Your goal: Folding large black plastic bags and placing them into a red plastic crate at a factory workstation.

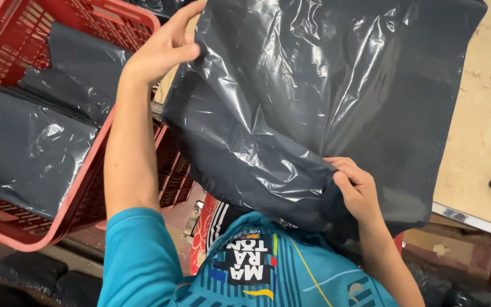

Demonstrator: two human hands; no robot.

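Clearly limp, light and slick, I judge, the dark grey plastic mailer bag (325, 102) hangs over the worktop's (484, 131) near-left corner, my left hand (163, 48) pinching its upper left edge, my right hand (356, 187) closed on its lower edge, beside a red crate (86, 176).

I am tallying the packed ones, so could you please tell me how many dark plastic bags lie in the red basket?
2: one large bag along the red basket's near side, and one smaller bag farther in, toward its far end. More may lie hidden beneath them.
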